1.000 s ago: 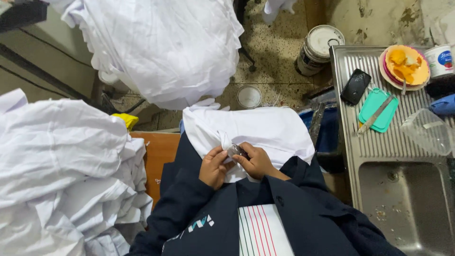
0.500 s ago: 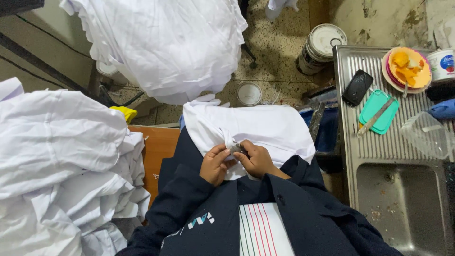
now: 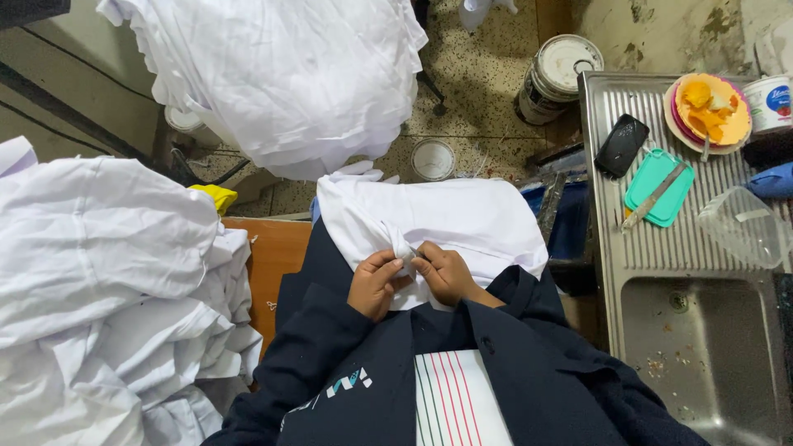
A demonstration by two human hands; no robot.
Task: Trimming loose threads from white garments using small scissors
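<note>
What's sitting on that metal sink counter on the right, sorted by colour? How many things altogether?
Black: 1, a phone
Green: 1, a cutting board
Orange: 1, a plate
White: 1, a tub
Blue: 1, partly hidden item
Clear: 1, a container
Total: 6

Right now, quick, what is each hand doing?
Left hand: closed, pinching a fold of the white garment on the lap.
Right hand: closed, pinching the same fold; whether it holds a small tool cannot be told.

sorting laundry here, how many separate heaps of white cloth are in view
3: one heap of white cloth at top centre, one white pile at left, and one white garment on the lap under both hands. More may be hidden.
</note>
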